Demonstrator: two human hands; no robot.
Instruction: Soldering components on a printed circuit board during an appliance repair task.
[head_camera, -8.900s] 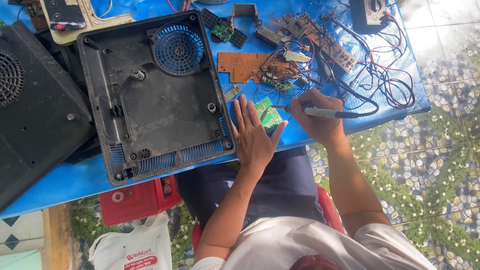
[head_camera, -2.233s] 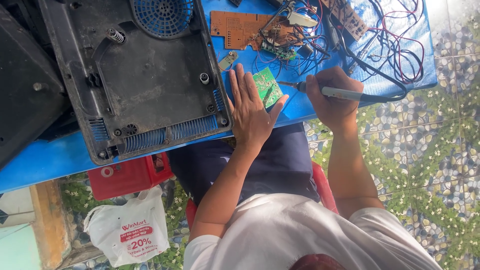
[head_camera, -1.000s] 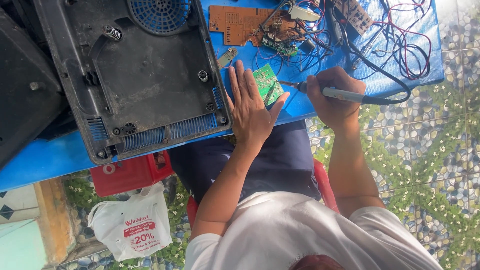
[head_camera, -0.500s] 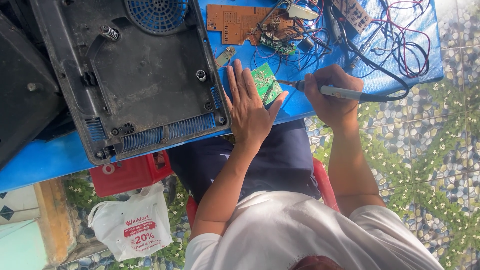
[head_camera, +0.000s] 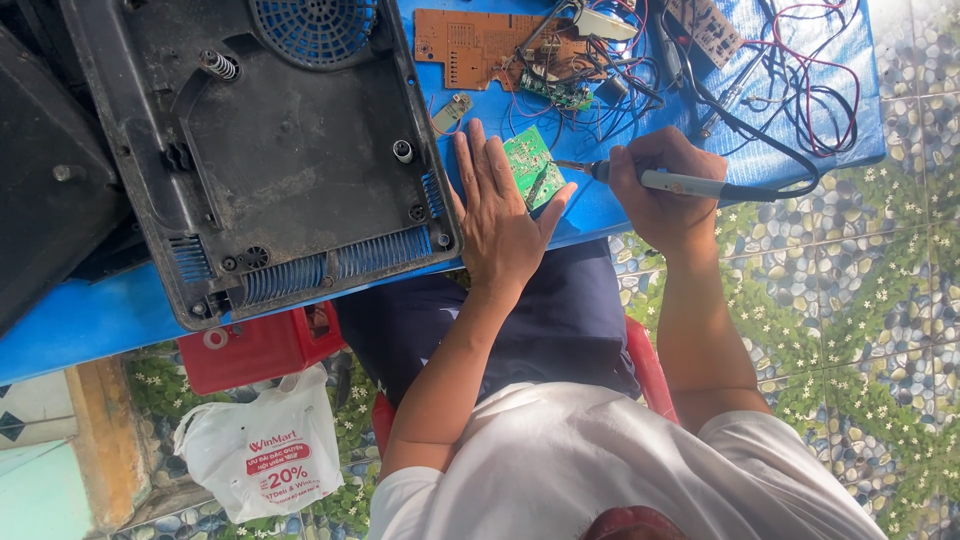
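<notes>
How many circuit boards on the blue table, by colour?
Green circuit boards: 2, the small green board under the left hand and the green board among the wires
Orange circuit boards: 1, the orange board
Brown circuit boards: 1, the brown board
Total: 4

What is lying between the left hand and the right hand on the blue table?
In the head view, the small green circuit board lies between the left hand and the right hand, whose soldering iron tip points toward it.
</notes>
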